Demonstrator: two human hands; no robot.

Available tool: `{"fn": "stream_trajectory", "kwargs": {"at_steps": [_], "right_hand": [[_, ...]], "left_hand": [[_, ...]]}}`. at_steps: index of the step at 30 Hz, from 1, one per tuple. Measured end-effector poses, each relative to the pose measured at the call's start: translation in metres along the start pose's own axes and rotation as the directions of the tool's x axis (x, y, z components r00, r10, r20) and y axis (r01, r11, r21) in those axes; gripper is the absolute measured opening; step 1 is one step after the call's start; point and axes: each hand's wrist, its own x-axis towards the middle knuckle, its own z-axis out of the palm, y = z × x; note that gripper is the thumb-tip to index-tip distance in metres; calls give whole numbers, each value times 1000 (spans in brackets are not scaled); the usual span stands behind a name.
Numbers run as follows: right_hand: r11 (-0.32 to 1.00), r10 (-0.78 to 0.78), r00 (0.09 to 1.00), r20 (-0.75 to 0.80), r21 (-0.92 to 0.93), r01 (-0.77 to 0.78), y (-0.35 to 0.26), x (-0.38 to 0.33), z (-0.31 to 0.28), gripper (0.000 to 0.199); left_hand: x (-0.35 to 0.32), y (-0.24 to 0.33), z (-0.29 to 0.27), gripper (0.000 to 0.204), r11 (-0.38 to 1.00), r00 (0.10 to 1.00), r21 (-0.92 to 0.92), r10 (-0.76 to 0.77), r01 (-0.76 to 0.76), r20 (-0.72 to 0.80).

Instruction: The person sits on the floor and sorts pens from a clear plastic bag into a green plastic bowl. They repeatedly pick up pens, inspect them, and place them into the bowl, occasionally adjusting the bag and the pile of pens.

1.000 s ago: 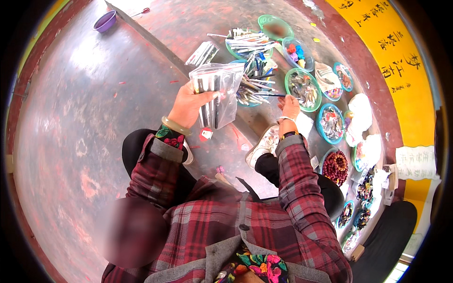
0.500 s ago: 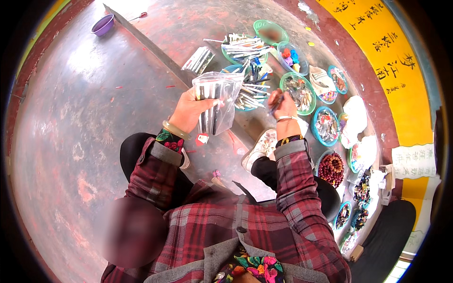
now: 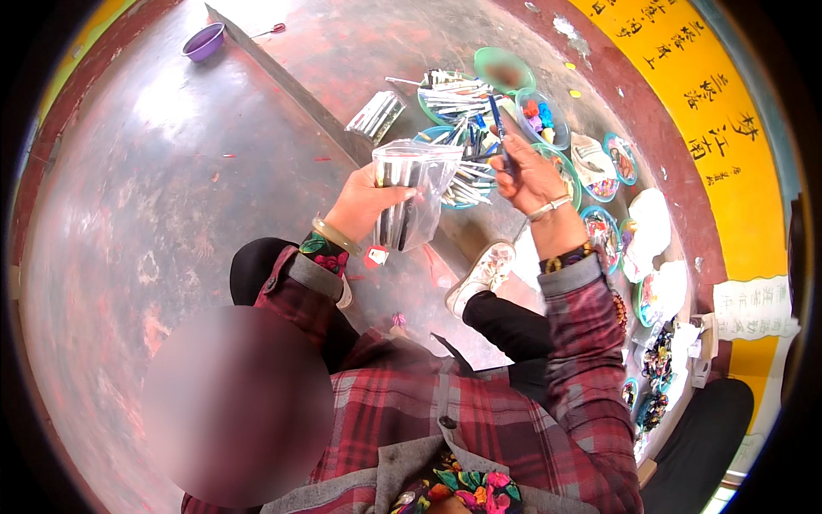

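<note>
My left hand [image 3: 364, 204] grips a clear zip bag [image 3: 435, 201] by its left side, thumb across the front. Several dark, slim pens stand inside the bag. Upright in my right hand [image 3: 538, 178] is a dark blue pen [image 3: 497, 120], its upper end rising above the fingers. This hand is to the right of the bag, apart from it. Just beyond both hands, white and dark pens [image 3: 469, 190] are heaped in a blue basket, partly covered by the bag. Behind it, more pens [image 3: 458, 101] fill a green basket.
Another clear bag of pens [image 3: 377, 117] lies beside a floor ridge [image 3: 287, 90]. Round baskets of small goods line the right, including one with colourful pieces [image 3: 539, 116] and a green basket [image 3: 505, 68]. A purple basin [image 3: 204, 44] stands far left. My shoe [image 3: 484, 274] is below the hands.
My right hand has risen and moved slightly right, and the pen in it now points up in plain sight. The left hand and bag appear slightly further right as the whole view has shifted.
</note>
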Motion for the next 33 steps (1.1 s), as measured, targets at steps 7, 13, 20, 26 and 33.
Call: {"fn": "stream_trajectory", "kwargs": {"at_steps": [7,13,20,26,33], "right_hand": [[761,-115,977,182,-615,204,-50,-64,20,30],[682,-219,964,153,-682,263,-61,-77,22,13],[637,-156,952,265,-709,302,-60,-77,27,12],[575,-66,946,318,-762,296,-58,-74,27,14],[669,-31,970,239,-717,198,-44,-64,28,21]], "left_hand": [[-4,2,2,32,989,991,129,-84,71,102],[-7,5,10,34,985,977,125,-138,119,160],[-10,7,13,34,976,957,152,-188,157,220],[-10,3,14,35,974,957,181,-180,139,229],[-10,1,18,34,970,956,181,-199,161,216]]}}
